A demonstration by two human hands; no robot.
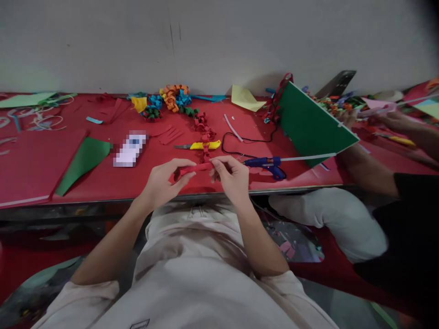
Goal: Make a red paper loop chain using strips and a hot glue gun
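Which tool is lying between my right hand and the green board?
In the head view, the blue glue gun lies between your right hand and the green board.

Red strip (203, 167): matt paper by its look, creased
Paper chain (201, 122): thin matt paper, rough with curled loops
Tabletop (116, 183): smooth, faint sheen; base material hard to tell
Cutter handle (211, 145): smooth yellow plastic
Cutter blade (184, 146): dull grey metal
Glue gun (264, 161): smooth blue plastic
Pale stick (233, 128): smooth, translucent, plastic-like
Green panel (310, 121): flat, smooth, matt
Yellow sheet (245, 98): matt paper
Wall (219, 50): matt, mostly smooth, lightly scuffed
Shirt (206, 288): soft matt cloth, wrinkled
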